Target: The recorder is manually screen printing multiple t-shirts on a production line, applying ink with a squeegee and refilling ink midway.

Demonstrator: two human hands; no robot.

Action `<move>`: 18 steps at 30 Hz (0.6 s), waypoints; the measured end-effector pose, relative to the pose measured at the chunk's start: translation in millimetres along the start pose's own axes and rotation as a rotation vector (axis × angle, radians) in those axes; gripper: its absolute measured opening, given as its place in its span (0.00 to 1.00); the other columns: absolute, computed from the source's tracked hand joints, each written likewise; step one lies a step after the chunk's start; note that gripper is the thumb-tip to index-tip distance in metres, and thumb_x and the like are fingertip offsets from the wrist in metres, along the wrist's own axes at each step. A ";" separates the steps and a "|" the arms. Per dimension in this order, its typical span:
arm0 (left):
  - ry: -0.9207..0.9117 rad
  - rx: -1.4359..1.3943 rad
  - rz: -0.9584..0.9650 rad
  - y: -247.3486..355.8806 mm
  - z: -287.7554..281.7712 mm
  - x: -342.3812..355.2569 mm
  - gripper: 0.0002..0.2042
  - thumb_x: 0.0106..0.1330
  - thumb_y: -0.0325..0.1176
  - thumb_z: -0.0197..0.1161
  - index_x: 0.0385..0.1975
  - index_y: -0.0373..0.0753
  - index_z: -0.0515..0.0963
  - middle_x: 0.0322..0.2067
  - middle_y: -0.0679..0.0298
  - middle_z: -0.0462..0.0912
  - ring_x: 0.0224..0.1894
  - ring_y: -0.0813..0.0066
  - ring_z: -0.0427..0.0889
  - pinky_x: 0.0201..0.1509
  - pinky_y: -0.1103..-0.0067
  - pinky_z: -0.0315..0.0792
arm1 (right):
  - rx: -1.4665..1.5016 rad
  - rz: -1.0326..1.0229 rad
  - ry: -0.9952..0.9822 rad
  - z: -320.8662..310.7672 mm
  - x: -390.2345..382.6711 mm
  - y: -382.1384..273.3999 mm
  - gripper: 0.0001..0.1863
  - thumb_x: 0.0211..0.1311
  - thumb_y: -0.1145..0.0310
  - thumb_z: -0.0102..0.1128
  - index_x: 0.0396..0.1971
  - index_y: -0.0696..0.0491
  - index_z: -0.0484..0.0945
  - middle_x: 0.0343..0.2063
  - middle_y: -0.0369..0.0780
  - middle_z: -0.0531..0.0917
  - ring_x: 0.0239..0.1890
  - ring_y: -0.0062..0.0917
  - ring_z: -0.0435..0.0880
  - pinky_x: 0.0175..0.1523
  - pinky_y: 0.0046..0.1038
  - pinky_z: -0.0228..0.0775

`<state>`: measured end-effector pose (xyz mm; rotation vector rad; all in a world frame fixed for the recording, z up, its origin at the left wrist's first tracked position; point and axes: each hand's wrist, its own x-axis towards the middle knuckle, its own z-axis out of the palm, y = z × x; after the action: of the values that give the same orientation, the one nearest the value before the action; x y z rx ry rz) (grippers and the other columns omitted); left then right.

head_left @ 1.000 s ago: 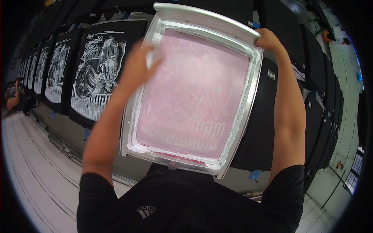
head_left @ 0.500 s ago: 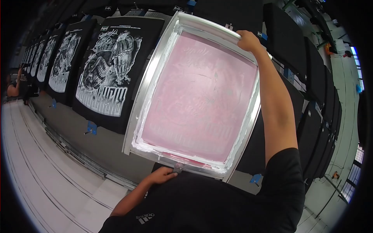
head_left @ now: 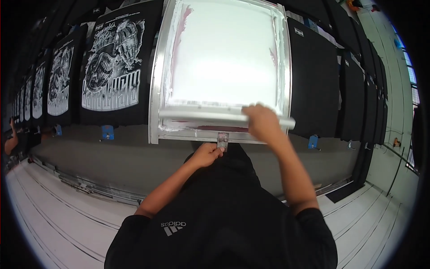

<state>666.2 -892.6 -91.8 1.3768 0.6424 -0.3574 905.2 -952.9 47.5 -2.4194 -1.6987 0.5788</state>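
Observation:
In front of me lies a screen printing frame (head_left: 154, 103) with metal rails. White ink (head_left: 224, 58) coats most of its mesh, and pink shows at the sides and near end. My right hand (head_left: 263, 122), slightly blurred, is closed on a long pale squeegee (head_left: 201, 113), which crosses the screen near its front rail. At the middle of that rail, my left hand (head_left: 207, 155) pinches a small metal bracket (head_left: 222, 138) between thumb and fingers. Whatever is under the screen is hidden.
Black shirts with a white skeletal print (head_left: 112, 67) run in a row to the left. Plain black shirts (head_left: 313, 85) lie to the right. Blue tabs (head_left: 107, 132) stick out below the shirts along the front. Another person's arm (head_left: 13, 139) shows at the far left.
The squeegee and my right hand have come from the screen's far end to its near end. White ink now covers the pink mesh. My left hand stays at the bracket; the view has turned.

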 end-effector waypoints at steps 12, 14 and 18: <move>0.157 0.402 -0.193 31.2 2.4 -29.2 0.23 0.65 0.53 0.60 0.32 0.35 0.83 0.28 0.51 0.83 0.33 0.59 0.83 0.40 0.68 0.74 | -0.026 -0.023 0.029 -7.7 -67.4 4.2 0.17 0.45 0.75 0.60 0.40 0.53 0.78 0.33 0.40 0.82 0.42 0.37 0.79 0.52 0.41 0.65; 0.103 0.556 -0.198 39.0 -23.4 -51.0 0.24 0.64 0.55 0.62 0.31 0.34 0.84 0.29 0.50 0.85 0.36 0.59 0.85 0.41 0.67 0.76 | -0.089 0.044 0.051 -24.0 -74.6 37.7 0.19 0.48 0.70 0.64 0.44 0.51 0.78 0.36 0.39 0.83 0.45 0.35 0.79 0.59 0.45 0.60; 1.141 0.279 0.175 8.7 -126.9 -99.0 0.09 0.69 0.32 0.58 0.39 0.34 0.81 0.28 0.64 0.83 0.31 0.77 0.78 0.38 0.75 0.74 | 0.222 0.169 -0.045 -33.0 -82.4 109.8 0.19 0.48 0.66 0.72 0.42 0.51 0.82 0.35 0.41 0.84 0.48 0.37 0.80 0.65 0.47 0.60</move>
<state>567.3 -780.2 -32.2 1.8473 1.4138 0.5667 989.9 -1064.9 62.0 -2.4184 -1.3696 0.8028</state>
